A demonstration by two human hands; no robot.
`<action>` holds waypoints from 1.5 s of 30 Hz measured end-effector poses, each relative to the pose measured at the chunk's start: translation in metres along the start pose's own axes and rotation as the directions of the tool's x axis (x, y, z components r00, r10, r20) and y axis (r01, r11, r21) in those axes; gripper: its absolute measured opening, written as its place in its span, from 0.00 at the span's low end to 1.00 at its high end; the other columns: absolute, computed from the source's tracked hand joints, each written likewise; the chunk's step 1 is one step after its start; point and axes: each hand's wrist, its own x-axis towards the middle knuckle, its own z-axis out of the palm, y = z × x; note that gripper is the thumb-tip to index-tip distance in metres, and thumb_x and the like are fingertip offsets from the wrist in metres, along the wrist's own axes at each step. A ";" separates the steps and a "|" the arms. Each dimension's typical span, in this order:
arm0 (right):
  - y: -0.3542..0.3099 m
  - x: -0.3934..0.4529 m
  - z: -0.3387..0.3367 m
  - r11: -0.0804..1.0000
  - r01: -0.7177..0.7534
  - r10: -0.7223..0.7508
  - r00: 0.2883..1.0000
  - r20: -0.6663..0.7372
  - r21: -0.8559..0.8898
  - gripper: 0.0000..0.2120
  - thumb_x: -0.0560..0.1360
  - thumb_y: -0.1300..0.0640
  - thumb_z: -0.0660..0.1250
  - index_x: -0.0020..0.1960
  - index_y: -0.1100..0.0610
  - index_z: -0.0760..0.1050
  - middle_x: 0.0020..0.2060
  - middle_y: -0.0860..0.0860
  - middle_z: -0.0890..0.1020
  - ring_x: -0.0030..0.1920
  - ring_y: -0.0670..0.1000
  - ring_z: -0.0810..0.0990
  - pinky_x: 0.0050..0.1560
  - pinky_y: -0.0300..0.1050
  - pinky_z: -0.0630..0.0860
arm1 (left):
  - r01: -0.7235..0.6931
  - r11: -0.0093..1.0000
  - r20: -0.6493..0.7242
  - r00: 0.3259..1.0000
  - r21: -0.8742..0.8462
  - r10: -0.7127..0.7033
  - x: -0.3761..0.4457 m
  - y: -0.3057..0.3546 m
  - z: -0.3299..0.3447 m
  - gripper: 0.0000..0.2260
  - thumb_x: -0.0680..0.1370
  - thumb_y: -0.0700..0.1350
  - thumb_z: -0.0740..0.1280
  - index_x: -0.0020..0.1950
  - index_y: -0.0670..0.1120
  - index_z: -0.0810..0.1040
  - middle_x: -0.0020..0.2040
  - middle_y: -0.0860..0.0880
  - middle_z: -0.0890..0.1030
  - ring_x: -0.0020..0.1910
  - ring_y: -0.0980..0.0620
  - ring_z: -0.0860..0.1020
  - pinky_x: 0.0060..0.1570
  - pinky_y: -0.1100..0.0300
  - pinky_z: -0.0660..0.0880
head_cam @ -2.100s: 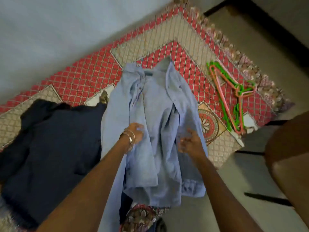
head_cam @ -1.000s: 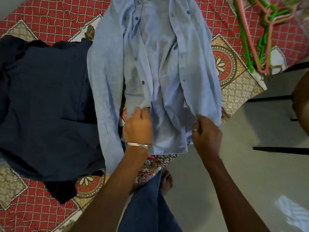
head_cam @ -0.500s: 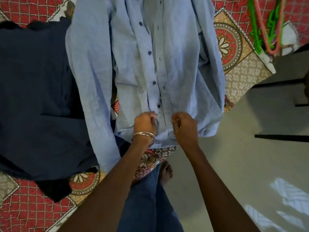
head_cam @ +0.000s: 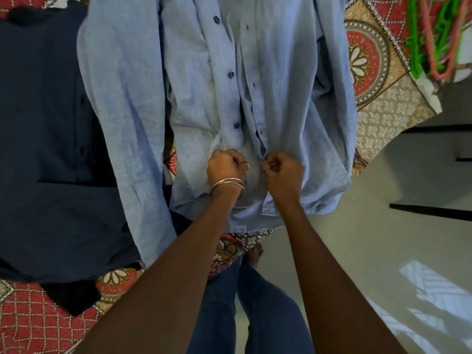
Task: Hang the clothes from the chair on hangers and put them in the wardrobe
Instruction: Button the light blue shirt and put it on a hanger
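My left hand (head_cam: 226,167) and right hand (head_cam: 282,169) pinch with curled fingers the two front edges of the light blue shirt (head_cam: 255,98), lying on the bed near its edge; I should align them before buttoning.

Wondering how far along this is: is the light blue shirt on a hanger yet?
No, the light blue shirt lies flat, hangers apart.

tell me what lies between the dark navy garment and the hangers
In the head view, the light blue shirt lies spread between the dark navy garment and the hangers, with patterned bedspread showing beside it.
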 end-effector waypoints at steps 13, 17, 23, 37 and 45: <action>0.020 -0.008 -0.032 0.593 -0.397 0.204 0.916 0.346 0.700 0.14 0.72 0.72 0.68 0.56 0.64 0.79 0.47 0.61 0.84 0.49 0.58 0.83 0.55 0.55 0.79 | 0.210 0.929 0.111 0.977 -0.306 -0.185 -0.011 0.000 -0.005 0.11 0.68 0.31 0.73 0.32 0.46 0.80 0.31 0.51 0.81 0.29 0.56 0.79 0.37 0.62 0.80; 0.016 -0.009 -0.042 0.592 -0.363 0.154 0.927 0.342 0.719 0.15 0.73 0.72 0.68 0.58 0.63 0.79 0.48 0.58 0.84 0.52 0.58 0.83 0.56 0.55 0.78 | 0.182 0.886 0.129 0.982 -0.427 -0.139 -0.025 0.009 -0.013 0.09 0.69 0.33 0.75 0.35 0.47 0.82 0.28 0.52 0.80 0.28 0.53 0.78 0.35 0.61 0.80; 0.006 -0.013 -0.057 0.686 -0.274 0.058 0.944 0.324 0.675 0.18 0.71 0.75 0.68 0.59 0.65 0.76 0.45 0.55 0.83 0.47 0.51 0.83 0.50 0.43 0.81 | 0.231 0.784 0.201 0.970 -0.577 -0.138 -0.047 0.027 -0.010 0.09 0.71 0.29 0.71 0.38 0.43 0.81 0.34 0.44 0.81 0.31 0.49 0.79 0.30 0.61 0.78; -0.006 -0.030 -0.050 0.687 -0.200 0.037 0.970 0.242 0.699 0.23 0.72 0.76 0.66 0.65 0.62 0.71 0.43 0.55 0.83 0.43 0.48 0.84 0.45 0.39 0.81 | 0.279 0.775 0.141 0.960 -0.567 -0.242 -0.051 0.024 -0.010 0.08 0.69 0.31 0.73 0.36 0.43 0.82 0.33 0.47 0.81 0.30 0.51 0.80 0.36 0.58 0.82; 0.005 -0.030 -0.048 0.686 -0.230 0.034 0.958 0.285 0.691 0.21 0.72 0.76 0.66 0.63 0.65 0.73 0.44 0.56 0.83 0.43 0.48 0.84 0.44 0.38 0.80 | 0.398 0.717 0.215 0.917 -0.572 -0.337 -0.051 0.025 -0.007 0.04 0.71 0.32 0.73 0.41 0.40 0.82 0.36 0.45 0.82 0.35 0.48 0.82 0.38 0.56 0.82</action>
